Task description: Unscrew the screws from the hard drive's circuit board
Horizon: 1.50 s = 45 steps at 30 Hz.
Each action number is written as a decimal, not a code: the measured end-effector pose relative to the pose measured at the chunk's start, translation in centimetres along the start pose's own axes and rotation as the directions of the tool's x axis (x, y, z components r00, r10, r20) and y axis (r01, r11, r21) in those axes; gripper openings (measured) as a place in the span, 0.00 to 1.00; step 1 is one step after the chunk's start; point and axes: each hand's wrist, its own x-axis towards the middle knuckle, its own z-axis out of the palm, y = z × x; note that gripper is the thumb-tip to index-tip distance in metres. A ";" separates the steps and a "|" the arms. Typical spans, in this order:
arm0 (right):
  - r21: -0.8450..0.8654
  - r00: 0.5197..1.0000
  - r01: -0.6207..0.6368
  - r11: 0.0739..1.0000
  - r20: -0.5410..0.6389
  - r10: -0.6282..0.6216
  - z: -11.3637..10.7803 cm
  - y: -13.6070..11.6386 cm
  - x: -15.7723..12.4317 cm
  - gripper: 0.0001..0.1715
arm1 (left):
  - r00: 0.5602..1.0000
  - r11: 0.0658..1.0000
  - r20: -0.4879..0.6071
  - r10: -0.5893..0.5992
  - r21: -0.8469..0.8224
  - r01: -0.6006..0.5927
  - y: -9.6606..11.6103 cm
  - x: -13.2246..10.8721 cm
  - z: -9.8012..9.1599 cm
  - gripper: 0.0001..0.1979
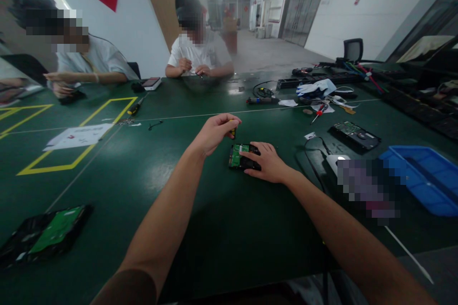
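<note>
A hard drive, its green circuit board facing up, lies on the dark green table in front of me. Across its right part is my right hand, thumb on the near side and fingers spread over the top, gripping it against the table. Just above the drive's far left edge, my left hand is closed on a screwdriver with a yellow and black handle. Most of that handle is hidden by my fingers, and the shaft is hard to make out.
Another hard drive and a blue tray are on the right. An opened drive lies near left. Farther off are a yellow-handled screwdriver, a red screwdriver, a paper sheet and cables. Two people sit opposite.
</note>
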 end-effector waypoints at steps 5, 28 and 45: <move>-0.004 1.000 0.002 1.000 -0.014 -0.002 0.0 -0.1 0.0 0.38 | 1.000 0.998 -0.003 -0.010 0.057 0.010 0.0 -0.1 0.0 0.11; -0.015 1.000 0.005 1.000 -0.022 -0.005 0.1 0.0 -0.1 0.38 | 0.998 0.994 0.012 -0.066 -0.087 0.067 0.4 0.0 -0.1 0.07; -0.011 0.999 0.019 1.000 -0.041 -0.020 0.1 0.0 -0.1 0.38 | 0.999 0.996 -0.010 0.032 0.085 -0.031 -0.4 0.2 -0.2 0.11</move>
